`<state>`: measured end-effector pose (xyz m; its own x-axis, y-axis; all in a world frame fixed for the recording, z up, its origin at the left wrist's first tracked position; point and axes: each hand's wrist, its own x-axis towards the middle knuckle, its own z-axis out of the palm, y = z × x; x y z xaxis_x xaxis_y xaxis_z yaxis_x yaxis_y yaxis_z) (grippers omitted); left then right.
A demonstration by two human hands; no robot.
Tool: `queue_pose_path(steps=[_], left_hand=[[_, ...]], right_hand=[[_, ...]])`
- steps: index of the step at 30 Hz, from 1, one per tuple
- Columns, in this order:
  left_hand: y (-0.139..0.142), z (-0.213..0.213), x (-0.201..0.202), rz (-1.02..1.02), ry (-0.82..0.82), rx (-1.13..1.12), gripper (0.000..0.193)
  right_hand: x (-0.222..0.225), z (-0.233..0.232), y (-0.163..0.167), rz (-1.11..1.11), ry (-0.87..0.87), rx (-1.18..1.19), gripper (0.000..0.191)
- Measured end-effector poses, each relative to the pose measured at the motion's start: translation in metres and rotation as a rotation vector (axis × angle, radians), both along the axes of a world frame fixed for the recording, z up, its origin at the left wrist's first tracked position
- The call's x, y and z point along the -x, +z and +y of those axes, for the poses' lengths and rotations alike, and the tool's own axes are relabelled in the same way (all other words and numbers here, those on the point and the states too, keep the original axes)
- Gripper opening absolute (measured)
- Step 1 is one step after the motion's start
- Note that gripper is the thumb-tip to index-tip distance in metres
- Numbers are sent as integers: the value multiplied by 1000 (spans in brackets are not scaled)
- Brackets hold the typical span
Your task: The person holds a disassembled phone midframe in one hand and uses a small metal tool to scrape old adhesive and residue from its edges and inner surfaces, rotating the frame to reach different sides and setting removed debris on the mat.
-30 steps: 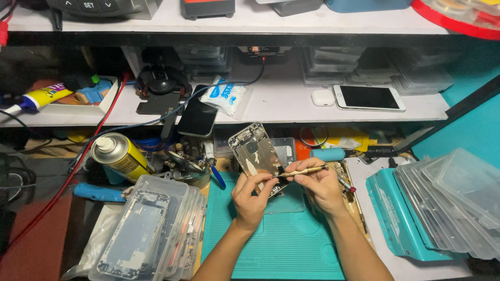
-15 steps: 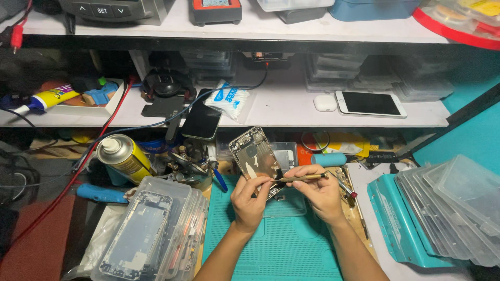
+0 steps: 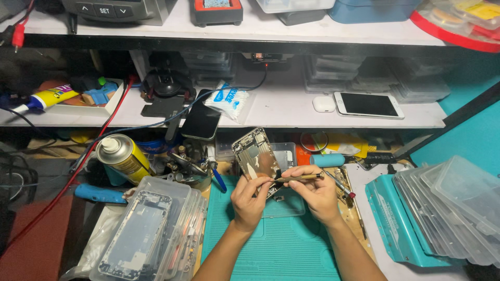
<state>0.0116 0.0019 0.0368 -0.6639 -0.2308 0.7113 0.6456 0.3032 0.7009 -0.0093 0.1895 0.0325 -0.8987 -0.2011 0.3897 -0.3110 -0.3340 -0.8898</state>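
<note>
Our left hand (image 3: 250, 200) pinches the thin, stiff silver metal phone housing (image 3: 256, 158) by its lower edge — light, scratch-prone; our right hand (image 3: 317, 195) grips a slim brown-handled tool (image 3: 298, 178).

A bare metal phone housing (image 3: 256, 156), silver-grey with its open inside turned up, is held tilted, its lower end gripped and its upper end raised toward the shelf. A slim, brownish rod-shaped tool (image 3: 298, 178), possibly a screwdriver, is held nearly level, its tip pointing at the housing's lower edge.
</note>
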Motion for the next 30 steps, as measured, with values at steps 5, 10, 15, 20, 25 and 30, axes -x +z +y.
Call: queue_pose_path(steps=[5, 10, 15, 20, 25, 30], left_hand=[[-2, 0, 2, 13, 17, 15, 17], [-2, 0, 2, 28, 30, 35, 17], [-3, 0, 3, 49, 41, 64, 17], [-4, -1, 3, 39, 71, 125, 17], [-3, -2, 5, 91, 75, 174, 18], [0, 1, 5, 82, 82, 137, 22]], right_hand=[[0, -1, 1, -20, -18, 7, 22], [-1, -1, 3, -2, -34, -25, 21], [-3, -3, 5, 13, -60, -40, 21], [-7, -6, 10, 148, -122, -183, 22], [-6, -9, 18, 334, -268, -400, 22], [-4, -10, 14, 206, -225, -314, 20]])
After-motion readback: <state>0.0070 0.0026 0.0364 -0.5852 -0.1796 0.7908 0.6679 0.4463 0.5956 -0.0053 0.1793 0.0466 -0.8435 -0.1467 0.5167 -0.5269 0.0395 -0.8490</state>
